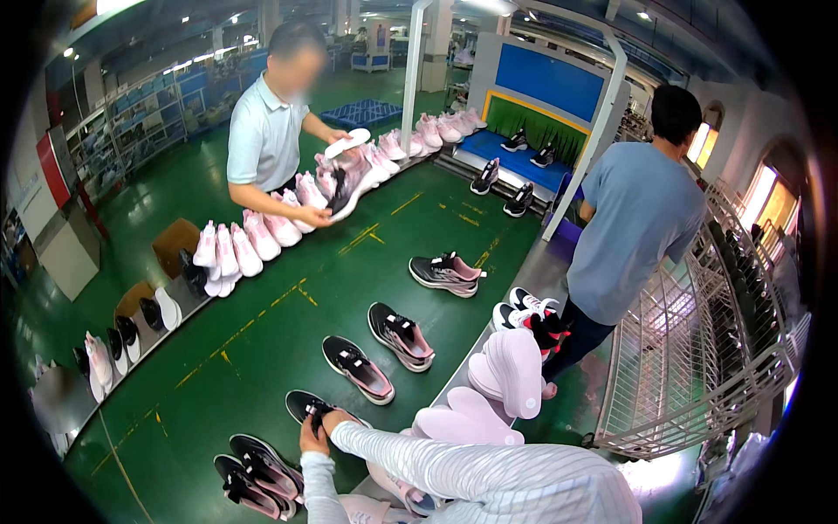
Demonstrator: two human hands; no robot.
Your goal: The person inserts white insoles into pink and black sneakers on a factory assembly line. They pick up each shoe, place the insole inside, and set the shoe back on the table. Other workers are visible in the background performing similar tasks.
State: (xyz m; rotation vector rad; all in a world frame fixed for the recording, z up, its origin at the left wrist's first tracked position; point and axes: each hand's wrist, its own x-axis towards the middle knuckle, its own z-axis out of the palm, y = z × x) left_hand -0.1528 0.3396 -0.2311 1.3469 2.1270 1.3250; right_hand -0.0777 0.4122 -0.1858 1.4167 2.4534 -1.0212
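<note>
Both my hands are at a black sneaker [303, 403] low in the middle of the head view. My left hand [313, 438] grips its near side, and my right hand [337, 420] is closed at its opening. My fingers partly hide the upper. Just left of it, a pair of black sneakers with pink linings [262, 467] rests on the green conveyor belt [253, 367]. Farther along the belt lie a black sneaker [358, 368], another black sneaker [400, 336] and a grey-black sneaker [445, 274], each apart from the others.
Pale insoles [506, 371] are stacked along the right ledge, beside white, black and red shoes [530, 313]. A co-worker [262, 144] across the belt holds a dark shoe and a white insole, behind a row of pink shoes [262, 236]. Another person [642, 218] stands right, near a wire rack [690, 358].
</note>
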